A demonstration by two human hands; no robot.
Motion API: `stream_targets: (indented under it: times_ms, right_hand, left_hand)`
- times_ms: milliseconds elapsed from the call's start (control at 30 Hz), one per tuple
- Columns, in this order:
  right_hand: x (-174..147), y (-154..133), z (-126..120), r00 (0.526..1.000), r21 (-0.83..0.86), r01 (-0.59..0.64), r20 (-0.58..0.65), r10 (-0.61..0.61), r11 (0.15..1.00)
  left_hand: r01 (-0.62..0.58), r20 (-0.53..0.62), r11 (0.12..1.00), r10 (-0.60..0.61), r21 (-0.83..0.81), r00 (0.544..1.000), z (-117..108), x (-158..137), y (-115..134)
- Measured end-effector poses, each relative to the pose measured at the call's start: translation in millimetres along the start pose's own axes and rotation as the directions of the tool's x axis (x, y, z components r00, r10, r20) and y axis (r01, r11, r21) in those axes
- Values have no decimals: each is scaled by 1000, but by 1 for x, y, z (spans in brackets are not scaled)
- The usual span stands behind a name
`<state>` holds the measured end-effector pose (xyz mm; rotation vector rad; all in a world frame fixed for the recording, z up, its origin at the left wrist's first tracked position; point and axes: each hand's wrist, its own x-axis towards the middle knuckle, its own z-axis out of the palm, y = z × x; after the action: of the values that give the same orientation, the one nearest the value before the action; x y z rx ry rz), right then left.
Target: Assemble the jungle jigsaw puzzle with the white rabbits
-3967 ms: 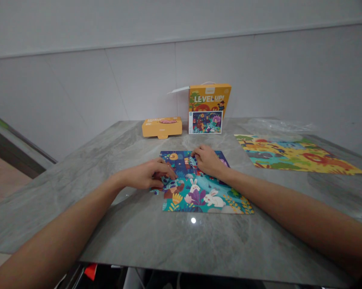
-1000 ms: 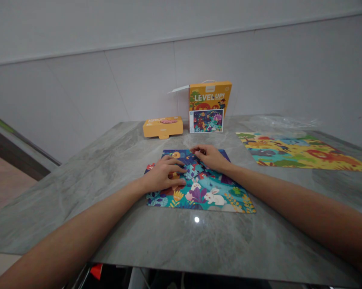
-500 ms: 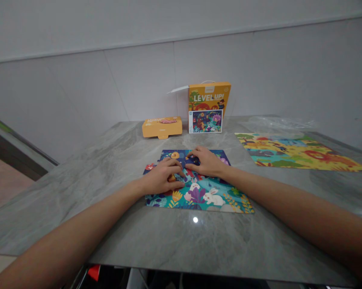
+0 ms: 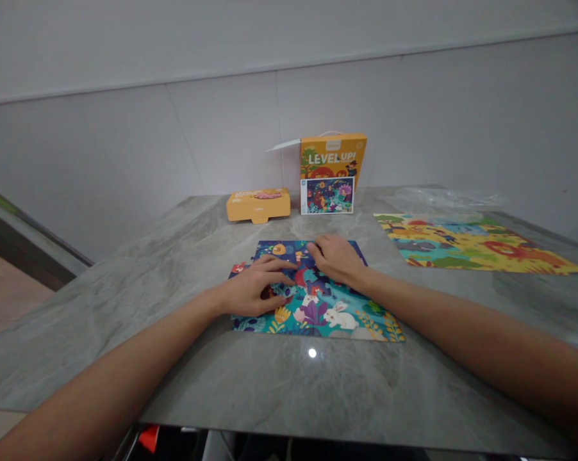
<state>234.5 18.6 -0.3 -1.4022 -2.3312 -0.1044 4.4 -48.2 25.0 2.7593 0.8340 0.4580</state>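
Note:
A jigsaw puzzle (image 4: pixel 339 317) with white rabbits, plants and a dark blue upper part lies on the grey table in front of me. My left hand (image 4: pixel 257 287) rests on its left side, fingers apart and slightly bent, with nothing visible in them. Over the upper right part is my right hand (image 4: pixel 338 259), knuckles up and thumb pointing left. Its other fingers curl away from view, so I cannot see whether they hold a piece. Between the hands, part of the puzzle shows red, teal and dark pieces with uneven edges.
A finished yellow animal puzzle (image 4: pixel 466 246) lies at the right, with clear plastic wrap (image 4: pixel 452 197) behind it. At the back stand a yellow "LEVEL UP!" box (image 4: pixel 330 157), a picture card (image 4: pixel 330 196) leaning on it, and a low orange box (image 4: pixel 258 206).
My right hand has turned and shifted slightly right, its fingers drawn in, uncovering more of the puzzle's middle. My left hand has moved slightly left with its fingers still apart.

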Motion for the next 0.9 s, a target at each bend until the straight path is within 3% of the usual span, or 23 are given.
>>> stream_targets:
  times_ms: [133, 333, 567, 733, 900]
  right_hand:
    - [-5, -4, 0, 999, -118, 46, 13, -45, 992]
    - [-4, -4, 3, 998, -129, 68, 24, -65, 989]
    - [-6, -8, -6, 980, 6, 194, -35, -193, 981]
    - [-10, -7, -7, 893, 140, 447, -18, -449, 884]
    - [-8, -3, -1, 887, 212, 451, -4, -461, 867]
  left_hand:
    - [-27, 39, 1000, 28, -16, 999, -3, 0, 3]
    - [-25, 47, 1000, 26, -16, 999, -4, 0, 5]
    - [10, 48, 1000, -10, 15, 999, -4, 0, 5]
    - [107, -9, 994, -107, 14, 994, -7, -3, -3]
    - [181, -29, 982, -179, 51, 983, -9, -9, -16]
